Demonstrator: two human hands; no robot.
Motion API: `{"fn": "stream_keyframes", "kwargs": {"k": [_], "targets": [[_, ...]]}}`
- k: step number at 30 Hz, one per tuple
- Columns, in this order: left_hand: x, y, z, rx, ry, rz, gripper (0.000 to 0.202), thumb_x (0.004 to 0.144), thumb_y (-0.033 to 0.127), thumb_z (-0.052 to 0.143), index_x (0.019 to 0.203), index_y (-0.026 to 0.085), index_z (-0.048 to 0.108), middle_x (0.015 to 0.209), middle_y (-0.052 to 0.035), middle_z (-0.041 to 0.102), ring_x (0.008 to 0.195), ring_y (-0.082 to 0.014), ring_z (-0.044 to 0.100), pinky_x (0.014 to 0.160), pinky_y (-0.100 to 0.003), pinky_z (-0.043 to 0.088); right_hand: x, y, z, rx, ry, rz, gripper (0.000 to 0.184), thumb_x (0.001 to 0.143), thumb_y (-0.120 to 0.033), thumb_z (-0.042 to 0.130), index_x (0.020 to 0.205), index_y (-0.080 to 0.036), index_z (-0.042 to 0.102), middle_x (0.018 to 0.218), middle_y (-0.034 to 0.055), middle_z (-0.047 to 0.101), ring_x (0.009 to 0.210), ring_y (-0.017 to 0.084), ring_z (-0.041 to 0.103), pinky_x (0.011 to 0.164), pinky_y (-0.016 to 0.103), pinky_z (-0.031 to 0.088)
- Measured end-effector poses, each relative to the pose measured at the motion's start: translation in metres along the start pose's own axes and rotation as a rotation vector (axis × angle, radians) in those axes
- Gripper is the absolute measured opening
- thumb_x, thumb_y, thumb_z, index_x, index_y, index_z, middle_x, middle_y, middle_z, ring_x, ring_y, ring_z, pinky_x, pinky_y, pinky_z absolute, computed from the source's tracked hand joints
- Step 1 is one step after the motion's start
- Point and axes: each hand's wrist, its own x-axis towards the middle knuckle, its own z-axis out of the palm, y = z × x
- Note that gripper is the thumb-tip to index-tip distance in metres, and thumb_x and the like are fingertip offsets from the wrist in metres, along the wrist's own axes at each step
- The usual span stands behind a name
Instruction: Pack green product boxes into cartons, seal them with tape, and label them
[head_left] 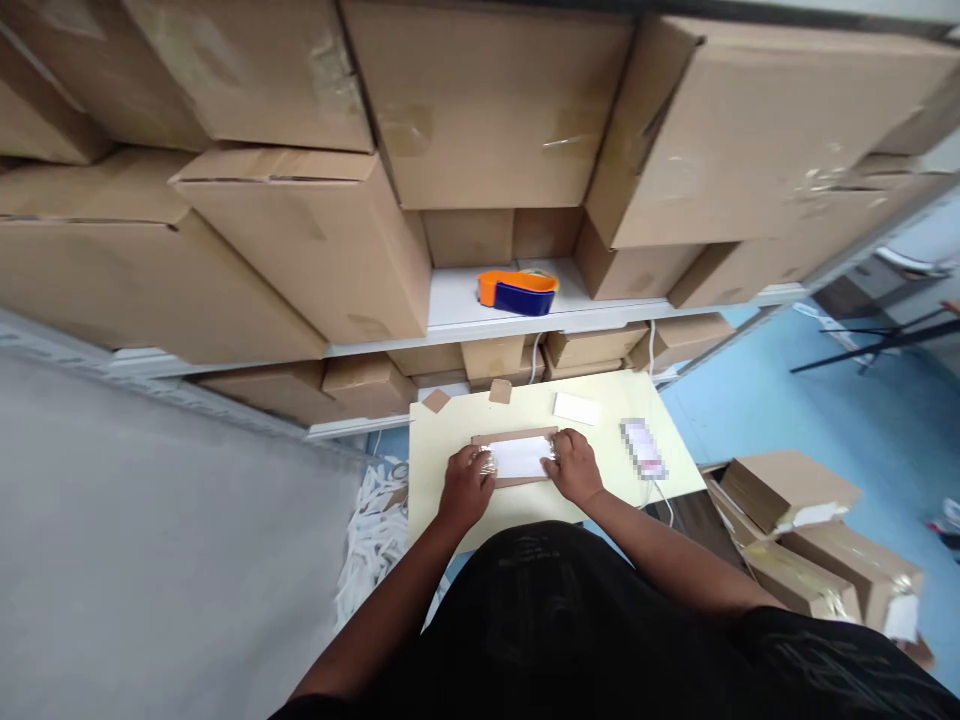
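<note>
A flat piece of brown cardboard (514,436) lies on the pale yellow table, with a white sheet (519,458) across its top. Shiny clear material, apparently tape, shows at both short ends. My left hand (466,486) grips the left end with fingers curled over the edge. At the opposite end my right hand (577,469) is closed on the cardboard, thumb resting at the white sheet. Just beyond my right hand lies a small white rectangular pad or box (576,408). Both palms hide the undersides of the ends.
The yellow table (442,430) holds two cardboard scraps (500,391) and a blurred-out phone-like item (643,449). An orange and blue tape dispenser (517,292) sits on the shelf among large cartons (487,110). White strips (371,545) cover the floor at left; boxes (795,485) stand at right.
</note>
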Motion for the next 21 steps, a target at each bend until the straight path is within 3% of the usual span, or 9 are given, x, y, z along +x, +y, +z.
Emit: {"fn": "stream_keyframes", "kwargs": {"k": [1,3,5,7,11,16,19,21], "targets": [[-0.002,-0.004,0.001,-0.063,0.042,-0.083,0.042,0.088,0.028,0.064,0.129,0.019,0.064,0.142,-0.0151,0.056,0.134,-0.0337,0.048,0.115,-0.048,0.039,-0.002,0.002,-0.001,0.099,-0.007,0.126,0.052,0.093,-0.04,0.06,0.138,-0.015,0.056,0.144,0.0195,0.054,0.13,0.035,0.05,0.106,0.048,0.043],[-0.004,-0.009,0.002,-0.223,0.017,-0.263,0.051,0.09,0.034,0.062,0.137,0.019,0.056,0.144,-0.0161,0.057,0.137,-0.0335,0.051,0.114,-0.047,0.041,-0.006,0.005,-0.003,0.311,-0.114,0.332,0.052,0.095,-0.047,0.056,0.138,-0.019,0.056,0.141,0.0161,0.058,0.125,0.032,0.057,0.103,0.044,0.047],[-0.005,-0.008,0.0,-0.364,-0.106,-0.388,0.052,0.094,0.041,0.058,0.141,0.02,0.052,0.139,-0.0145,0.063,0.13,-0.0314,0.059,0.109,-0.045,0.045,-0.011,0.003,-0.005,0.466,-0.241,0.419,0.046,0.097,-0.053,0.053,0.131,-0.024,0.062,0.128,0.01,0.068,0.113,0.028,0.066,0.096,0.04,0.05],[-0.005,0.001,-0.007,-0.417,-0.193,-0.438,0.051,0.096,0.047,0.055,0.141,0.022,0.051,0.134,-0.0125,0.067,0.124,-0.0302,0.064,0.107,-0.044,0.047,-0.017,-0.004,-0.01,0.523,-0.261,0.423,0.042,0.097,-0.056,0.052,0.122,-0.025,0.066,0.115,0.0067,0.074,0.101,0.026,0.069,0.09,0.037,0.051],[-0.003,0.035,-0.031,-0.407,-0.12,-0.385,0.051,0.099,0.053,0.052,0.141,0.025,0.053,0.137,-0.0104,0.067,0.127,-0.0298,0.062,0.11,-0.044,0.045,-0.027,-0.019,-0.032,0.531,-0.112,0.403,0.043,0.097,-0.059,0.052,0.113,-0.024,0.069,0.105,0.0061,0.074,0.089,0.023,0.067,0.08,0.033,0.048],[0.009,0.093,-0.057,-0.422,-0.062,-0.278,0.056,0.099,0.056,0.049,0.147,0.028,0.051,0.144,-0.0073,0.063,0.133,-0.0286,0.058,0.114,-0.042,0.044,-0.04,-0.015,-0.086,0.606,0.081,0.394,0.043,0.097,-0.06,0.053,0.116,-0.025,0.068,0.103,0.0035,0.071,0.081,0.019,0.062,0.075,0.031,0.046],[0.021,0.135,-0.057,-0.419,-0.056,-0.198,0.057,0.1,0.055,0.05,0.15,0.029,0.05,0.147,-0.0057,0.061,0.137,-0.0284,0.055,0.117,-0.042,0.041,-0.052,0.004,-0.123,0.657,0.189,0.378,0.043,0.097,-0.06,0.051,0.115,-0.024,0.067,0.106,0.0035,0.071,0.078,0.018,0.061,0.073,0.031,0.046],[0.028,0.167,-0.046,-0.415,-0.066,-0.153,0.058,0.1,0.054,0.05,0.152,0.029,0.048,0.151,-0.0056,0.058,0.141,-0.0287,0.051,0.12,-0.042,0.037,-0.067,0.026,-0.147,0.678,0.256,0.37,0.043,0.097,-0.06,0.05,0.113,-0.024,0.067,0.106,0.0036,0.07,0.076,0.018,0.06,0.072,0.031,0.045]]}}
